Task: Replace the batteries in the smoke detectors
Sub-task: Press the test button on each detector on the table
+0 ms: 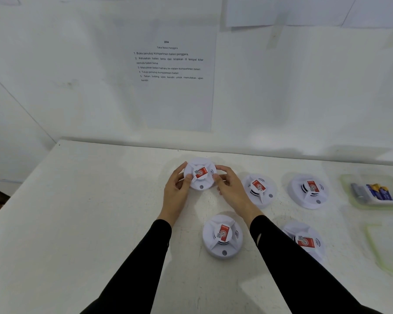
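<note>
We hold a round white smoke detector (pixel 200 176) between our left hand (pixel 176 194) and right hand (pixel 231 187), fingers clasping opposite rims over the white table (pixel 95 211). Its raised centre bears a red label (pixel 201 172); a small grey button sits nearest us.

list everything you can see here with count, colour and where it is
held smoke detector: 1, white with red label, far centre of table, gripped from both sides
other smoke detectors: 4, white with red labels, on the table; near centre, middle right, far right, near right partly behind the right sleeve
battery tray: 1, clear with greenish rim, right edge, holding blue and yellow batteries, count unclear
second tray: 1, clear greenish, right edge nearer the person, contents not discernible
table: 1, white
instruction sheet: 1, white with black text, on the wall
more papers: white, top right wall, count unclear
left hand: 1, black sleeve
right hand: 1, black sleeve
</note>
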Tool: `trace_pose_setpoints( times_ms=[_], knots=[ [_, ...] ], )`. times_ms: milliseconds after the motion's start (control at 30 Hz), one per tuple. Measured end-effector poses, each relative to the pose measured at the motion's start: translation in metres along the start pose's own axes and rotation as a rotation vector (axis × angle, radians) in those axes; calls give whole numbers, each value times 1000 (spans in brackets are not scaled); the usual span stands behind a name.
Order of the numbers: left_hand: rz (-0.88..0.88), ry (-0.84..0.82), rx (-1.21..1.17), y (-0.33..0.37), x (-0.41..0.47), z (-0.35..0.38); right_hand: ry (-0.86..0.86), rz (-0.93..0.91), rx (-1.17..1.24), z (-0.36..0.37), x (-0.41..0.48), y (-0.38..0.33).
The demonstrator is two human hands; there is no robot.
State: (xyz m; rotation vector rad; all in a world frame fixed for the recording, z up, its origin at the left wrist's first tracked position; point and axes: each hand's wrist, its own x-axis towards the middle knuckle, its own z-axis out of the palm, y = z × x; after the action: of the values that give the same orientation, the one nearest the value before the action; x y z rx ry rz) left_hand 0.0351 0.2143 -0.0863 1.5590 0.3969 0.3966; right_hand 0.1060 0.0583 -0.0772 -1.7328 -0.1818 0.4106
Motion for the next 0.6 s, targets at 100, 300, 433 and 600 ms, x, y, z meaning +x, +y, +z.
trace_pose_setpoints(
  times_ms=[100, 300, 433, 600],
  knots=[
    [-8, -1, 3, 0, 0, 0, -4, -2, -1, 0, 0, 0],
    [-11, -2, 6, 1, -1, 0, -13, -5, 7, -1, 0, 1],
    [-16, -1, -4, 2, -1, 0, -10, -7, 12, -2, 0, 1],
    [-21, -2, 1, 2, -1, 0, -14, -12, 4, -2, 0, 1]
  ],
)
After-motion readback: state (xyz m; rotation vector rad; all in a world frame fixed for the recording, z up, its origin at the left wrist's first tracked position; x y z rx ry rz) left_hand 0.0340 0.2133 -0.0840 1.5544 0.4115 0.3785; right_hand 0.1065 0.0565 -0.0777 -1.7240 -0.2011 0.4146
